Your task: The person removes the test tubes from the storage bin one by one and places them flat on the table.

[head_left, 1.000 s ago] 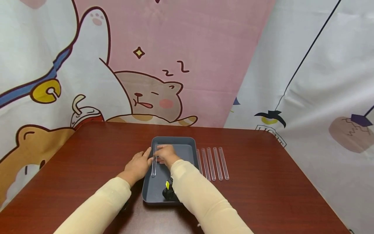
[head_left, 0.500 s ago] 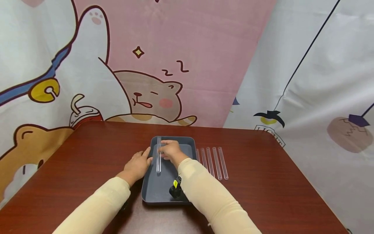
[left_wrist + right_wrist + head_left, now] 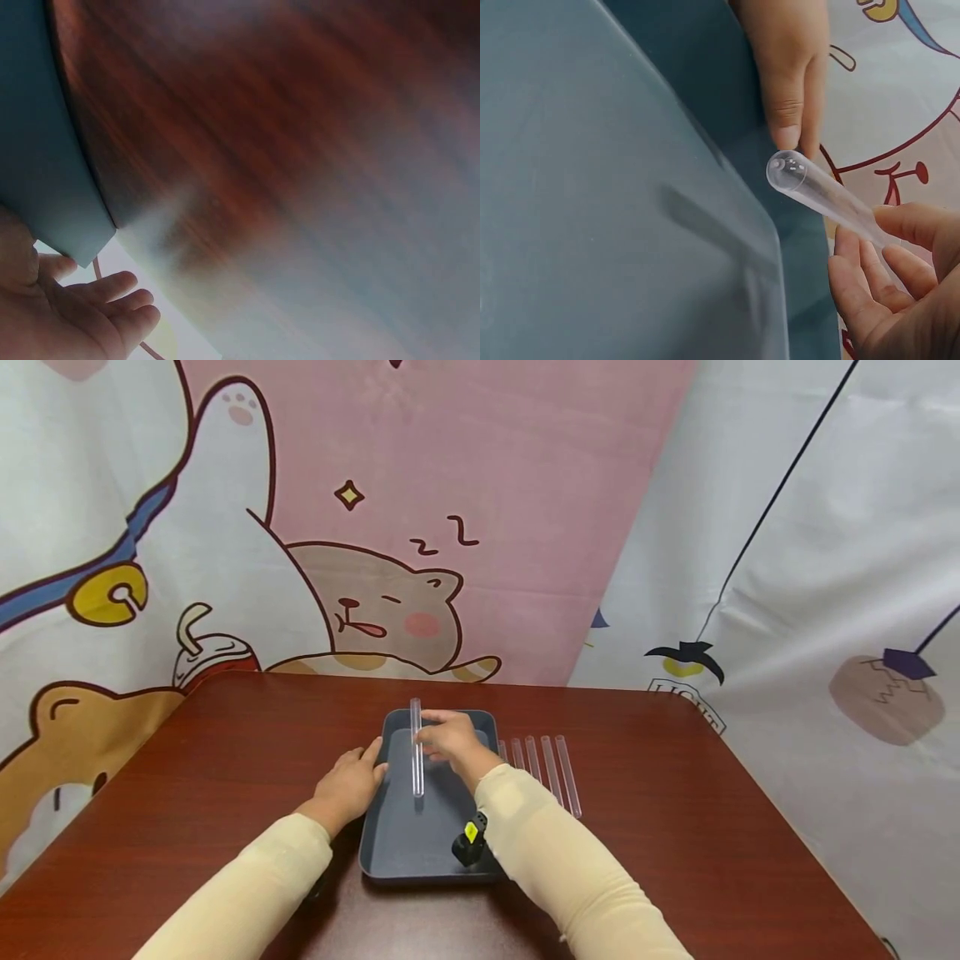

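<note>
In the head view my right hand (image 3: 452, 739) pinches a clear, round-ended test tube (image 3: 417, 764) between thumb and fingers, holding it lengthwise over the grey tray (image 3: 397, 852). The right wrist view shows the test tube (image 3: 817, 191) lifted above the tray, its shadow falling on the tray floor. My left hand (image 3: 348, 785) rests against the tray's left rim with its fingers fairly straight. Relaxed, spread fingers of the left hand (image 3: 82, 315) appear beside the tray wall (image 3: 45, 150) in the left wrist view.
Several more clear test tubes (image 3: 567, 777) lie side by side on the brown table (image 3: 675, 827), just right of the tray; my right forearm hides part of them. A cartoon-printed cloth (image 3: 525, 527) hangs behind the table.
My right hand has lifted the test tube from the tray's left side and moved it up and rightward. The left hand has stayed at the rim.
</note>
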`<state>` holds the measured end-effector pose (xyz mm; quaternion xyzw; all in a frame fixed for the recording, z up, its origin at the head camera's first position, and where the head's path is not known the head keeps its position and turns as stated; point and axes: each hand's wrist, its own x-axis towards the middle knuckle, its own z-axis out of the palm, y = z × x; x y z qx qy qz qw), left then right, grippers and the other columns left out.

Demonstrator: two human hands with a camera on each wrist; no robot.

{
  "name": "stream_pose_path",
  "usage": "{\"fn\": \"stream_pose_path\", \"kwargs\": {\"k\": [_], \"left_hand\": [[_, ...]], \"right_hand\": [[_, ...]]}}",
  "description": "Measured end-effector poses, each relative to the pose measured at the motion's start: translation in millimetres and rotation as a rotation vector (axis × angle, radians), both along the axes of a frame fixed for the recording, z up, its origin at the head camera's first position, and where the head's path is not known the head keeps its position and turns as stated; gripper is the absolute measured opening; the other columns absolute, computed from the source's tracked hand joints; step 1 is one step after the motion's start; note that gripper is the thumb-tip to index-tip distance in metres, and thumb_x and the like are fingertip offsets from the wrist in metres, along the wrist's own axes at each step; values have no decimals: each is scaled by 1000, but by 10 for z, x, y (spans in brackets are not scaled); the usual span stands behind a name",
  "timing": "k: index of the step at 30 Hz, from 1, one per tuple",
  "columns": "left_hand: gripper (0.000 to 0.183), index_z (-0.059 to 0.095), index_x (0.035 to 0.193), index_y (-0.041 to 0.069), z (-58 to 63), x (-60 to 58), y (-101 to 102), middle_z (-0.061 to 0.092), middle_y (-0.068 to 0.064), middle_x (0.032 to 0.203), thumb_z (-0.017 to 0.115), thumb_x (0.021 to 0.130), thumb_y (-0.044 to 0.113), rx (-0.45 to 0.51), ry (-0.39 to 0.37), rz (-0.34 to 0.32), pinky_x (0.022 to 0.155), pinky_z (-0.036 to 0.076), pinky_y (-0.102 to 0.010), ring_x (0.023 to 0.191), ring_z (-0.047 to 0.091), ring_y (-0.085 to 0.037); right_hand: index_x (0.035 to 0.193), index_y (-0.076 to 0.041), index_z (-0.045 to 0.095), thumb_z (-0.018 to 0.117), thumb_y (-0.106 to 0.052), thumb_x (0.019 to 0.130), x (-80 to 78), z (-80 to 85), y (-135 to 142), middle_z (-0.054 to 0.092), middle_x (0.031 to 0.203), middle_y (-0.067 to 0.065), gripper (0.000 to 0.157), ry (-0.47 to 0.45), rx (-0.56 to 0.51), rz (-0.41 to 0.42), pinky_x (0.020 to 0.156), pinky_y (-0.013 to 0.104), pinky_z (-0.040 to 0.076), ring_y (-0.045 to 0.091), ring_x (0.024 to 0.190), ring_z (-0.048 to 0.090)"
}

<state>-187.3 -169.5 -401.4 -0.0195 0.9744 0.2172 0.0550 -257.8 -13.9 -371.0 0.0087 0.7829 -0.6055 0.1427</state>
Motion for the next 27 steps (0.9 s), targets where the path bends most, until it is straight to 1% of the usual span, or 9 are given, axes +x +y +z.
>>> {"fn": "stream_pose_path", "kwargs": {"k": [6, 9, 11, 14, 17, 21, 25, 27], "left_hand": [[56, 26, 153, 7, -11, 2, 1, 36, -32, 145, 42, 103, 27, 2, 6, 8, 104, 35, -59, 137, 32, -45], [56, 26, 152, 5, -19, 1, -3, 36, -33, 143, 42, 103, 26, -5, 15, -3, 104, 34, -60, 136, 32, -46], [55, 26, 152, 5, -19, 1, -1, 36, -34, 143, 42, 103, 25, -7, 17, -10, 104, 34, -60, 136, 32, -46], [56, 25, 153, 5, -15, 4, 2, 36, -33, 144, 41, 103, 26, -5, 6, -13, 103, 35, -60, 136, 32, -46], [56, 24, 153, 6, -8, 10, 6, 35, -33, 145, 41, 104, 27, -6, -7, -11, 103, 35, -60, 136, 31, -46], [56, 23, 153, 6, -2, 1, 7, 34, -33, 145, 40, 104, 27, -7, -14, -15, 102, 35, -60, 137, 30, -46], [56, 23, 153, 6, 6, 0, 6, 33, -33, 146, 39, 104, 27, -6, -20, -17, 103, 35, -60, 137, 29, -46], [56, 23, 154, 6, 13, 2, 5, 33, -33, 146, 39, 104, 27, -6, -21, -15, 103, 35, -60, 137, 29, -47]], "right_hand": [[127, -12, 65, 70, -2, 82, 35, 85, 120, 72, 99, 12, 47, 24, -19, 25, 78, 42, 57, 20, 76, 70], [128, -11, 64, 70, -2, 81, 40, 108, 186, 73, 97, 11, 48, 31, -36, 28, 80, 44, 56, 18, 73, 68], [128, -11, 64, 69, -2, 81, 40, 123, 232, 73, 95, 11, 48, 36, -46, 30, 80, 43, 56, 16, 70, 67], [128, -10, 64, 69, -2, 81, 47, 142, 299, 73, 93, 10, 48, 46, -53, 35, 73, 37, 57, 15, 67, 65], [129, -10, 63, 68, -2, 82, 59, 180, 364, 73, 95, 10, 47, 49, -71, 42, 76, 39, 57, 13, 66, 64], [130, -11, 62, 67, -4, 84, 74, 237, 461, 72, 99, 10, 47, 68, -75, 43, 82, 44, 56, 12, 67, 65], [131, -12, 61, 68, -6, 85, 87, 275, 567, 71, 100, 10, 47, 88, -55, 35, 81, 42, 56, 13, 70, 66], [131, -12, 61, 67, -6, 85, 91, 284, 617, 71, 101, 10, 47, 95, -51, 30, 82, 43, 56, 13, 71, 67]]}}
